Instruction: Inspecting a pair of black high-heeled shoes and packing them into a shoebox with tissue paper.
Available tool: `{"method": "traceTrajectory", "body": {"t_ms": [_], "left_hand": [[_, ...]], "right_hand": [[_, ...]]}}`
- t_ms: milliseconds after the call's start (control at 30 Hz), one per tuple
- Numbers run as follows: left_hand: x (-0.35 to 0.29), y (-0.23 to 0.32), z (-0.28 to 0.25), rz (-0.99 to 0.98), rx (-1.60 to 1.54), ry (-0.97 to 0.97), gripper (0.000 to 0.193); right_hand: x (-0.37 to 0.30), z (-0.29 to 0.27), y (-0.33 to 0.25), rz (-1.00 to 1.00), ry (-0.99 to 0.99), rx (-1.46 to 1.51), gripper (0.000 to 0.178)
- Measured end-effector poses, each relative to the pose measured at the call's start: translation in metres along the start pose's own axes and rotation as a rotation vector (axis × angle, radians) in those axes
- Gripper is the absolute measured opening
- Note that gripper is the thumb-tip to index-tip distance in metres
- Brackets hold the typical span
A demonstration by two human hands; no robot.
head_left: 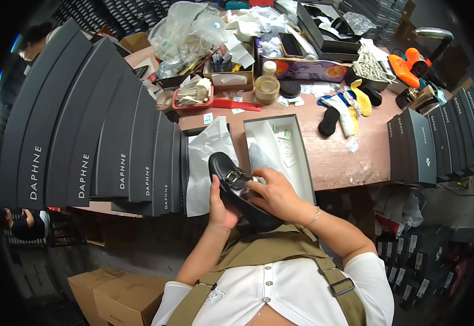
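A black leather loafer (227,169) with a metal buckle across its upper is held up in front of my body, toe pointing away. My left hand (221,208) grips its left side, thumb along the upper. The fingers of my right hand (274,194) are bent into the shoe's opening; whether they pinch something there is hidden. Just beyond, a grey shoe box (306,157) stands open with white paper and small packets inside. Crumpled white tissue paper (207,146) lies over another box to the left of the shoe.
Tall stacks of dark shoe boxes (112,136) rise at the left, with more boxes (419,144) at the right. Behind are a red brush (237,105), a glue jar (267,88), cloths (345,111) and an orange tool (404,70). Cardboard cartons (125,296) stand on the floor.
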State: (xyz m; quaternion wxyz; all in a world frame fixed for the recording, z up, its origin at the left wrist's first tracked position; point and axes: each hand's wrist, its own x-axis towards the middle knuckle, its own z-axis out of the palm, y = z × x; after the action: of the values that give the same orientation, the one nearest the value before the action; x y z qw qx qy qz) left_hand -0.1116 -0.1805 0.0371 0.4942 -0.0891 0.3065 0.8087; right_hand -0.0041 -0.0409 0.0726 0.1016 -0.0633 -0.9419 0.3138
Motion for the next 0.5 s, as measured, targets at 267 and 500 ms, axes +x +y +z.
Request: {"method": "traceTrajectory", "body": {"t_ms": [267,500], "left_hand": [[0.006,-0.009,-0.003,0.078,0.022,0.089,0.061],[0.038,0.034,-0.011,0.009,-0.088,0.090,0.078]], "right_hand": [[0.007,0.025,0.009,-0.312,0.210,-0.240,0.015],[-0.007,-0.035,0.047,0.146,0.287,-0.423,0.025]]}}
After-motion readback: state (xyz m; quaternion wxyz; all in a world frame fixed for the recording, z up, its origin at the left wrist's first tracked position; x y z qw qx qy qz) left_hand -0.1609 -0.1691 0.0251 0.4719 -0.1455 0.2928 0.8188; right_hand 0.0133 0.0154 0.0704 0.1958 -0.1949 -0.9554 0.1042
